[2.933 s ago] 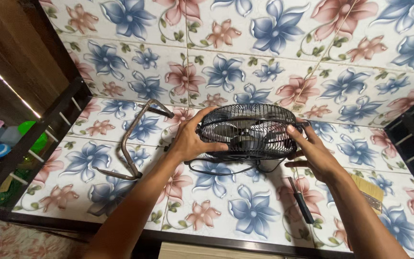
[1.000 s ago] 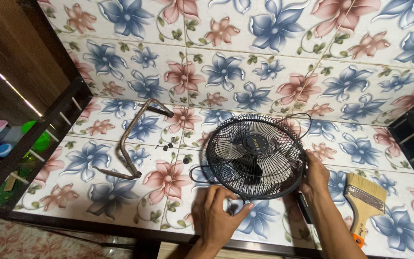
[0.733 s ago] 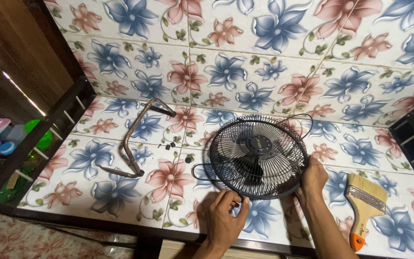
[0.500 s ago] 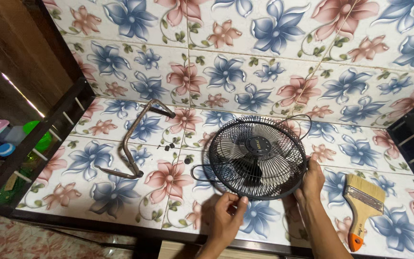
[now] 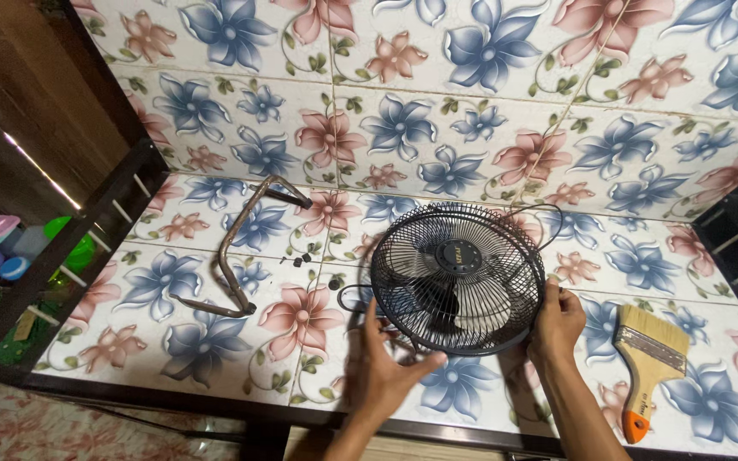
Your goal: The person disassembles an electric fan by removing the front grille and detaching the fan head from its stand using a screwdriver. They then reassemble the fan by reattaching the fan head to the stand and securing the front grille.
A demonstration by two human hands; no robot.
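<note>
Sitting near the front edge of the floral-tiled worktop [image 5: 215, 358] is a small black fan [image 5: 459, 277], grille facing up; left hand [image 5: 382, 371] grips the lower-left rim, fingers curled on the wire guard; right hand [image 5: 557, 320] clasps the right rim; a bent metal stand [image 5: 232, 256] lies well off to the left, a few little screws [image 5: 305, 253] between; paintbrush [image 5: 647, 363] with an orange handle tip rests to the right.

Home nook: floral-tiled counter [image 5: 215, 358]

Left hand [image 5: 383, 369] and right hand [image 5: 556, 318] reach forward, fingers curled in a grip.
</note>
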